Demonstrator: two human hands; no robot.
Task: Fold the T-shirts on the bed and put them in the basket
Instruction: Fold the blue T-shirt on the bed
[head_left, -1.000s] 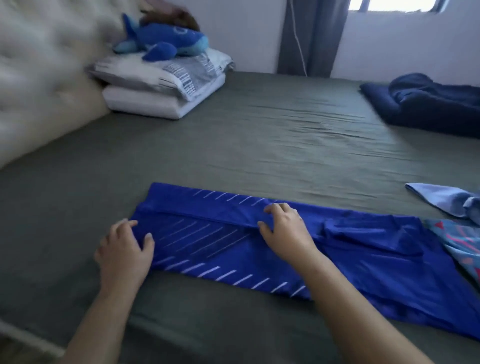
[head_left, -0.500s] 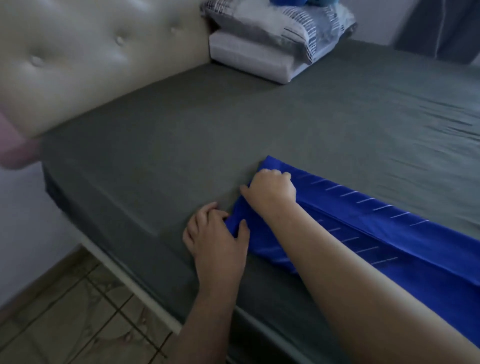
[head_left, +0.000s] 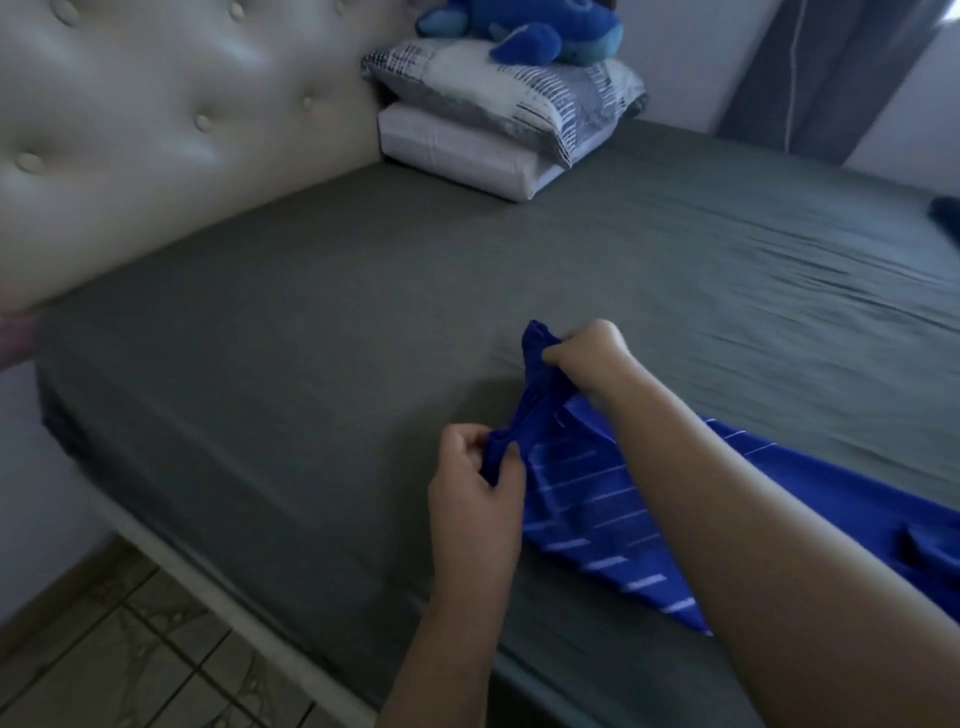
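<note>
A bright blue T-shirt (head_left: 587, 499) with thin white dashes lies folded lengthwise on the grey bed (head_left: 322, 332), running off to the right. Its left end is lifted off the sheet and bunched. My left hand (head_left: 475, 493) pinches the near corner of that end. My right hand (head_left: 589, 356) grips the far corner, held a little higher. My right forearm crosses over the shirt and hides part of it. No basket is in view.
A padded cream headboard (head_left: 156, 130) stands at the left. Two stacked pillows (head_left: 493, 130) with a blue plush toy (head_left: 524, 26) sit at the far corner. A dark curtain (head_left: 821, 73) hangs at the back right. Tiled floor (head_left: 130, 649) shows below the bed's near edge.
Both hands moved from pressing the shirt flat to its left end, took hold of the two corners and lifted that end off the bed. The view swung left.
</note>
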